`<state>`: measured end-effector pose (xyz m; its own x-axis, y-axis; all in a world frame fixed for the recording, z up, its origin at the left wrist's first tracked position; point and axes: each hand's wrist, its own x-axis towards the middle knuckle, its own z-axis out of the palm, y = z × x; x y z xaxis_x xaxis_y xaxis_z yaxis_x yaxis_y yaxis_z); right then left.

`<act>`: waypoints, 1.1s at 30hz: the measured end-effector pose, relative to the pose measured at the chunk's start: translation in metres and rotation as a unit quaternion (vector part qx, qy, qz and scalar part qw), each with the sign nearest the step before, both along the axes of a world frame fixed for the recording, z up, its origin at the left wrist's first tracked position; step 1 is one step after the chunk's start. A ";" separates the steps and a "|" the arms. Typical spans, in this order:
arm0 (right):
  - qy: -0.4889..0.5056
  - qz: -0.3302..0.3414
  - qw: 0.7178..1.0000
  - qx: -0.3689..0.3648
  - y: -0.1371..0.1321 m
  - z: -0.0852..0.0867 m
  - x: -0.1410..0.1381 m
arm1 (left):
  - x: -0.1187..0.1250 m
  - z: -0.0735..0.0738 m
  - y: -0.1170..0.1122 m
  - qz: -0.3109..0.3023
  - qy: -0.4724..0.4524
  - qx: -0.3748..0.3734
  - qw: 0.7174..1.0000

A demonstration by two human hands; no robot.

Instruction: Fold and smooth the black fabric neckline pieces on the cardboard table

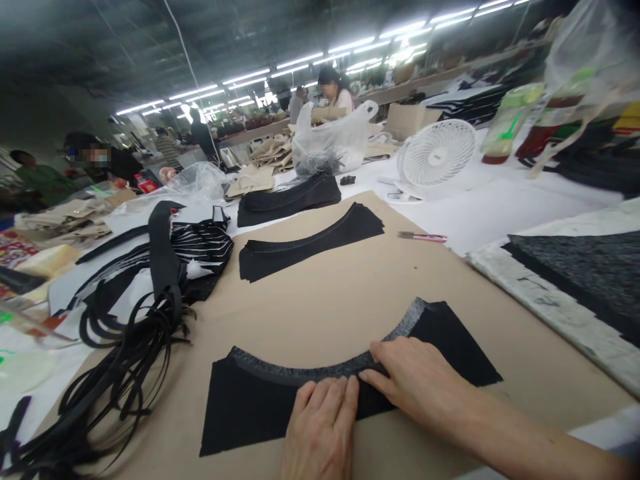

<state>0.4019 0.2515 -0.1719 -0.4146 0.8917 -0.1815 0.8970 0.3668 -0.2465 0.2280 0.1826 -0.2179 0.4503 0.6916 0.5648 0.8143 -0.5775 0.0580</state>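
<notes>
A black fabric piece lies on the brown paper sheet, its far edge curved inward. Along that curve runs a speckled grey strip. My left hand rests on the fabric near its middle, fingers flat and side by side just below the strip. My right hand grips the curved edge between thumb and fingers, right beside the left fingertips. What lies under the right fingers is partly hidden.
Further back lie stacked black curved pieces. Black strips tangle at left. Small pink-handled scissors or snips lie near a white fan. Dark speckled fabric rests on a board at right. Other people work in the background.
</notes>
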 end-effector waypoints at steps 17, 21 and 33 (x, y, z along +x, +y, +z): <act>-0.003 0.014 1.000 -0.028 0.017 0.006 0.020 | 0.005 -0.021 -0.006 0.079 0.000 -0.040 0.996; -0.009 0.021 1.000 -0.014 0.016 0.013 0.020 | 0.008 -0.019 -0.004 0.086 0.005 -0.028 0.996; 0.022 0.048 0.999 0.012 0.026 0.005 0.046 | 0.012 -0.017 0.002 0.089 0.025 -0.016 0.996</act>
